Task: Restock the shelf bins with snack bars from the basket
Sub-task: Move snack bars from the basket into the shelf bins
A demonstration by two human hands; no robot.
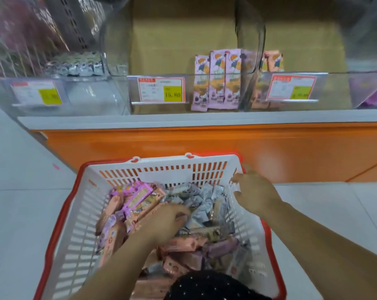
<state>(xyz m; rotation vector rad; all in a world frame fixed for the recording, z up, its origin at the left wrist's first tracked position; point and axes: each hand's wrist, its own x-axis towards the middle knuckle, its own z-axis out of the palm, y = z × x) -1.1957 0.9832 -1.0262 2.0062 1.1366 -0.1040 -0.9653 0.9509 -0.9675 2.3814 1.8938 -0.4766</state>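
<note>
A white basket with a red rim stands on the floor, full of wrapped snack bars: pink and purple ones on the left, grey-white ones on the right. My left hand reaches down into the bars, fingers curled among the pink and peach wrappers; what it holds is hidden. My right hand rests on the basket's right wall near the far corner, fingers spread. Above, the clear middle shelf bin holds three upright purple bars.
An orange shelf base runs behind the basket. The left bin holds silver-wrapped sweets. Peach bars stand in the bin to the right. Price tags hang on the bin fronts. White floor tiles lie on both sides.
</note>
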